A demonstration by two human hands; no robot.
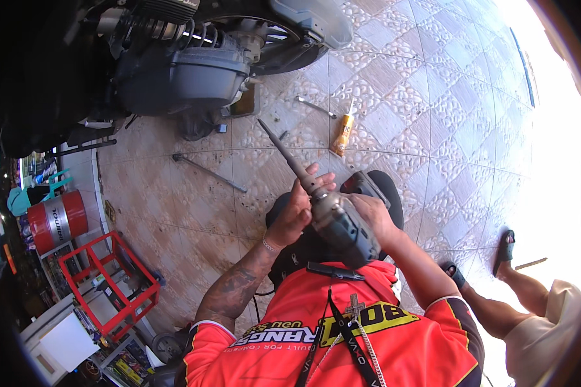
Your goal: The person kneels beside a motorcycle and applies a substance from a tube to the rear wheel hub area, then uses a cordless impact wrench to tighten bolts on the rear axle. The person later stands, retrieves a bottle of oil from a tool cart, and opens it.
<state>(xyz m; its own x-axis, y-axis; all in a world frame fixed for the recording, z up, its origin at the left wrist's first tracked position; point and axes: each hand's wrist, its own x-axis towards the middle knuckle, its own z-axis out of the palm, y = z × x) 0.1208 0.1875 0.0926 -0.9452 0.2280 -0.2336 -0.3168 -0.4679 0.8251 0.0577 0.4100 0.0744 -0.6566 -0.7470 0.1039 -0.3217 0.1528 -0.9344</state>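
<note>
I hold a grey and black cordless power tool over my lap in my right hand, its battery end pointing up-right. A long tapered metal attachment extends from its nose toward the upper left. My left hand is beside the tool's nose, fingers loosely spread and partly behind the attachment; whether it touches the metal is unclear. On the floor ahead lie an orange tube with a nozzle, a short metal wrench and a long metal bar.
A scooter's engine casing and rear wheel fill the upper left. At left are a red drum, a red metal frame and shelving. Another person's sandalled legs are at the right on the tiled floor.
</note>
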